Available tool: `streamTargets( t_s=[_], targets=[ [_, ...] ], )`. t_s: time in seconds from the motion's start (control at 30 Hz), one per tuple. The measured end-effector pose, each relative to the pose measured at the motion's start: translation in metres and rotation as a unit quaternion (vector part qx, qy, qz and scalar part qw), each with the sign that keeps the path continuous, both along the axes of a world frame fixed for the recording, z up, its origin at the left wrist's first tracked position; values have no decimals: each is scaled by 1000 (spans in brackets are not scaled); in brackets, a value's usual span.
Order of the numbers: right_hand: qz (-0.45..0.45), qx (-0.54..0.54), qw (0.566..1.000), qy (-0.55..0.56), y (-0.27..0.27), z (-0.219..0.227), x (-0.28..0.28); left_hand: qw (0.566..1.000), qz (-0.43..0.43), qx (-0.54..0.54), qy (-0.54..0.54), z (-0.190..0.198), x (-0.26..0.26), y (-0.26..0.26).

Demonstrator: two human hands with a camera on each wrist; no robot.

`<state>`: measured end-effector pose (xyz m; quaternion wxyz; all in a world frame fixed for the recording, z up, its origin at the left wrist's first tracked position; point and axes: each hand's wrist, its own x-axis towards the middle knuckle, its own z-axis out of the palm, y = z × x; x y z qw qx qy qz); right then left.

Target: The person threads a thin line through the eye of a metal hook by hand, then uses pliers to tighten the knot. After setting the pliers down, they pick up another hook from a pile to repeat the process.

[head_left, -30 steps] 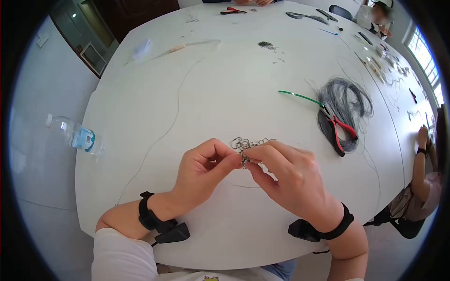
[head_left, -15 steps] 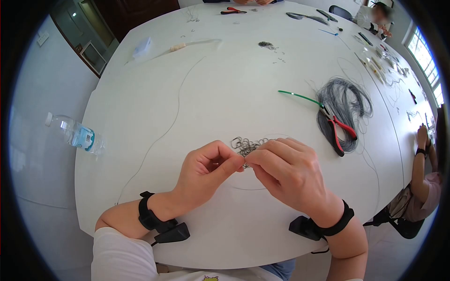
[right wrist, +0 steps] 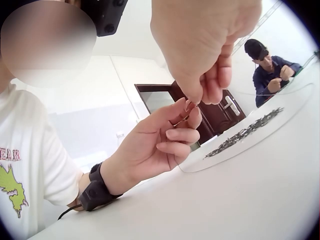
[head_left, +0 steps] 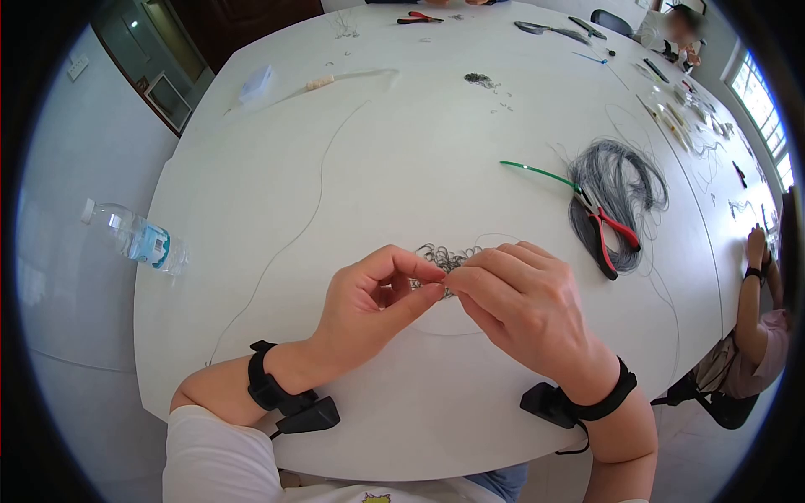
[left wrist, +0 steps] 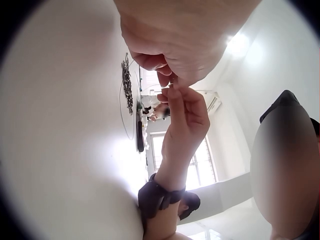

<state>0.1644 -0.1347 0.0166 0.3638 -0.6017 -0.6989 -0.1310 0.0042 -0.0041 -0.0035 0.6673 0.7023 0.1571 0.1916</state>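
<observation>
Left hand (head_left: 359,312), head view: index finger and thumb had shifted slightly rightward since the earlier frame and stood a little apart at the tips; right hand (head_left: 530,310) nearly unmoved.
Ring heap (head_left: 441,261), head view: lay on the white table (head_left: 402,184), just beyond and beneath the fingertips.
Step, head view: judged to be fine fingertip work on a single piece, probably from the heap.
Right-hand pose, head view: knuckles up, fingers bent down and inward to meet the left.
Fingertip meeting, left wrist view: both hands met raised off the table, right thumb extended toward the left's tips.
Small metal piece (right wrist: 188,105), right wrist view: appeared pinched between left thumb and index, right fingertips closed on it from above; exact form too small to tell.
Next move, judged: called for a steady left pinch while the right adjusted its hold.
</observation>
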Motion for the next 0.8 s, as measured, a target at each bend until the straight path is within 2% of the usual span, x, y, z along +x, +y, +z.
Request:
streamTargets(
  t_s=[0.3,0.47,0.8],
  targets=[
    [-5,-14,1000,-4,0,1,-2,1000,18,7,-16,-1,0,0],
    [-15,-53,996,65,-2,8,-6,1000,13,25,3,1,-1,1],
    [-9,-91,991,101,-4,12,-1,1000,9,-10,2,2,0,2]
  ],
)
